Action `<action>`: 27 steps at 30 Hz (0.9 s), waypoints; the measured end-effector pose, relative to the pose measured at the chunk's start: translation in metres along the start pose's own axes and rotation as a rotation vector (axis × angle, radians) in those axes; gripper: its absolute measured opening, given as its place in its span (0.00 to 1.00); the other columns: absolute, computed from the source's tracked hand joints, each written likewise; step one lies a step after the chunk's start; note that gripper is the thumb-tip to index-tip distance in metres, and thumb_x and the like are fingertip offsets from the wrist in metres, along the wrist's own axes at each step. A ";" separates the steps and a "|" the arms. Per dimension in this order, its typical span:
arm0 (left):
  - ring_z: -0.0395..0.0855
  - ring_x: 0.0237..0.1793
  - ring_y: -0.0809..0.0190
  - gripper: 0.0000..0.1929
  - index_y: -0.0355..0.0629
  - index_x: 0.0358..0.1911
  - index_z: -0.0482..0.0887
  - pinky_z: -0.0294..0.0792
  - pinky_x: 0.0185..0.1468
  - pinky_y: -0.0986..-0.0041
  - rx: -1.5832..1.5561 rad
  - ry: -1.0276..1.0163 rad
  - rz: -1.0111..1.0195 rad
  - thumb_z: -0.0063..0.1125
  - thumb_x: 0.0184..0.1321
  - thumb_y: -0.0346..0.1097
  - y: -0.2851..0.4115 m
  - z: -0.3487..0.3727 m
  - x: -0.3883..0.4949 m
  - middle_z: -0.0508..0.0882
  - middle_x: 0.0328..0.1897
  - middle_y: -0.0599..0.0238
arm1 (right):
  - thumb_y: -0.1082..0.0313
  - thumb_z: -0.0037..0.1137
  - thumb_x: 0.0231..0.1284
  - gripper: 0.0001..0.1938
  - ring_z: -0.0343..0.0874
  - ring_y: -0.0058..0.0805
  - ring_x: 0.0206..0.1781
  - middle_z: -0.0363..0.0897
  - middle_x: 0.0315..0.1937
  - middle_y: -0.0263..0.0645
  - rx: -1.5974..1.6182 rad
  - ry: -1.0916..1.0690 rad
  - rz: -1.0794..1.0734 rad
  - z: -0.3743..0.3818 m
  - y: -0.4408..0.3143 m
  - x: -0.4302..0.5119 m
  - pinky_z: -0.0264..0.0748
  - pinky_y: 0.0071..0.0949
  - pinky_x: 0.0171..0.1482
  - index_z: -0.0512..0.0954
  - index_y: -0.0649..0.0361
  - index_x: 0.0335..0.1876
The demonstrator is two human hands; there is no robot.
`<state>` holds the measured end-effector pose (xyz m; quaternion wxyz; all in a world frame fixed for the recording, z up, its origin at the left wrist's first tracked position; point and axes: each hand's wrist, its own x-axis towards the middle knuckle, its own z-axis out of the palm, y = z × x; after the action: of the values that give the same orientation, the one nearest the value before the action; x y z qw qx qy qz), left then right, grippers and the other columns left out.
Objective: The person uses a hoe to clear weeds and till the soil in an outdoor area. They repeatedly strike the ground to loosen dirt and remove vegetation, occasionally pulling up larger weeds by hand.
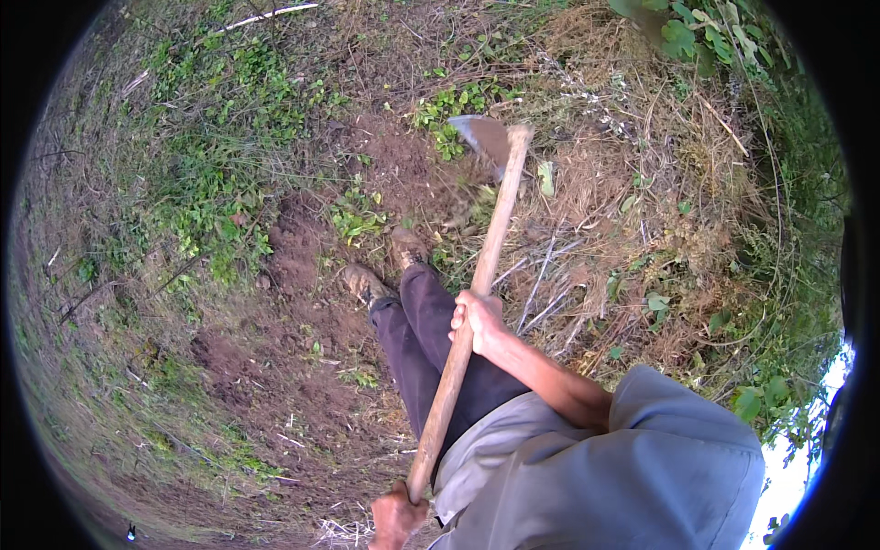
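Observation:
My right hand (478, 322) is closed round the middle of the long wooden handle of a hoe (447, 385). Lower down, near the bottom edge of the view, my left hand (397, 515) grips the handle's butt end. The broad metal hoe blade (485, 137) is at the far end, pointing to the left over low green weeds (450, 113) and brown soil; whether it touches the ground I cannot tell. The blade looks slightly blurred. Below and left of it are my muddy boots (368, 283), under dark trousers.
Loose reddish soil (295, 240) lies around the boots, with leafy green weeds (223, 227) to the left. Dry cut grass and stalks (591, 199) cover the ground right of the hoe. Denser leafy plants (797, 227) stand along the right edge. A pale stick (268, 16) lies at the top left.

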<state>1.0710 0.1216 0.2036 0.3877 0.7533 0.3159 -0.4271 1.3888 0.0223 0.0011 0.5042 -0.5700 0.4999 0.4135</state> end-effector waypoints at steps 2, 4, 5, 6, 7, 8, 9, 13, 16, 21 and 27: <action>0.85 0.24 0.39 0.15 0.38 0.31 0.77 0.77 0.31 0.51 -0.092 0.013 0.003 0.66 0.49 0.41 0.000 0.007 0.043 0.82 0.19 0.43 | 0.67 0.54 0.61 0.08 0.69 0.24 0.16 0.67 0.18 0.28 -0.026 0.033 -0.119 0.006 -0.037 0.003 0.74 0.40 0.22 0.70 0.52 0.27; 0.85 0.18 0.46 0.17 0.40 0.28 0.72 0.78 0.25 0.56 0.008 0.130 0.153 0.68 0.50 0.42 0.018 0.014 0.082 0.83 0.18 0.51 | 0.67 0.53 0.62 0.08 0.68 0.23 0.16 0.66 0.18 0.28 -0.014 0.016 -0.230 0.008 -0.083 -0.005 0.74 0.38 0.22 0.69 0.52 0.27; 0.85 0.24 0.40 0.18 0.38 0.32 0.73 0.78 0.31 0.51 -0.040 0.143 0.142 0.68 0.49 0.41 0.031 0.017 0.096 0.83 0.21 0.45 | 0.68 0.52 0.63 0.09 0.68 0.22 0.16 0.66 0.18 0.27 -0.036 0.014 -0.310 0.007 -0.107 -0.012 0.75 0.36 0.22 0.68 0.51 0.26; 0.85 0.23 0.40 0.18 0.39 0.32 0.72 0.77 0.30 0.51 -0.040 0.167 0.172 0.68 0.49 0.41 0.047 0.019 0.106 0.83 0.22 0.45 | 0.69 0.52 0.63 0.09 0.69 0.22 0.16 0.67 0.18 0.28 -0.022 -0.019 -0.344 0.004 -0.128 -0.017 0.76 0.36 0.21 0.68 0.53 0.27; 0.84 0.22 0.40 0.17 0.39 0.31 0.71 0.77 0.29 0.51 -0.047 0.221 0.213 0.67 0.50 0.41 0.063 0.020 0.114 0.83 0.22 0.46 | 0.71 0.52 0.62 0.08 0.70 0.21 0.16 0.68 0.17 0.28 -0.035 -0.021 -0.438 0.003 -0.149 -0.020 0.77 0.36 0.20 0.68 0.55 0.28; 0.84 0.22 0.40 0.17 0.39 0.31 0.70 0.76 0.29 0.51 -0.068 0.237 0.217 0.66 0.51 0.41 0.077 0.020 0.121 0.83 0.22 0.45 | 0.71 0.52 0.63 0.08 0.70 0.20 0.16 0.68 0.18 0.28 -0.015 -0.061 -0.435 0.002 -0.166 -0.019 0.77 0.35 0.20 0.68 0.54 0.28; 0.84 0.22 0.40 0.18 0.39 0.32 0.70 0.76 0.29 0.50 -0.079 0.270 0.233 0.66 0.52 0.41 0.088 0.018 0.127 0.83 0.23 0.45 | 0.71 0.52 0.64 0.08 0.70 0.20 0.16 0.68 0.18 0.27 0.001 -0.110 -0.490 0.003 -0.181 -0.013 0.77 0.35 0.21 0.69 0.54 0.29; 0.84 0.21 0.42 0.17 0.39 0.32 0.70 0.76 0.28 0.52 -0.063 0.289 0.174 0.65 0.53 0.41 0.106 0.011 0.134 0.82 0.22 0.48 | 0.69 0.55 0.64 0.07 0.70 0.18 0.16 0.69 0.18 0.26 -0.017 -0.169 -0.451 0.016 -0.192 0.040 0.76 0.33 0.20 0.70 0.53 0.30; 0.84 0.18 0.45 0.18 0.40 0.32 0.69 0.77 0.25 0.53 0.045 0.381 0.111 0.67 0.52 0.41 0.096 0.009 0.114 0.81 0.22 0.52 | 0.69 0.54 0.64 0.06 0.68 0.18 0.15 0.67 0.16 0.24 -0.021 -0.197 -0.226 0.038 -0.130 0.081 0.74 0.31 0.20 0.71 0.53 0.31; 0.87 0.24 0.39 0.17 0.36 0.31 0.75 0.79 0.36 0.48 0.057 -0.027 -0.259 0.63 0.50 0.44 0.064 0.009 0.031 0.85 0.21 0.45 | 0.70 0.56 0.59 0.10 0.72 0.26 0.15 0.71 0.17 0.32 -0.113 -0.084 0.105 0.031 0.031 0.083 0.75 0.38 0.19 0.72 0.55 0.23; 0.86 0.32 0.35 0.17 0.36 0.31 0.80 0.78 0.39 0.49 -0.194 -0.057 -0.278 0.67 0.48 0.43 0.011 0.040 -0.012 0.84 0.25 0.40 | 0.70 0.58 0.56 0.09 0.71 0.26 0.15 0.69 0.16 0.30 -0.240 -0.013 0.062 0.032 0.045 0.047 0.72 0.39 0.19 0.71 0.54 0.23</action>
<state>1.0589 0.0800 0.2047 0.4045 0.6492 0.4456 -0.4652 1.3525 0.0469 -0.0566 0.4227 -0.6078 0.4607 0.4895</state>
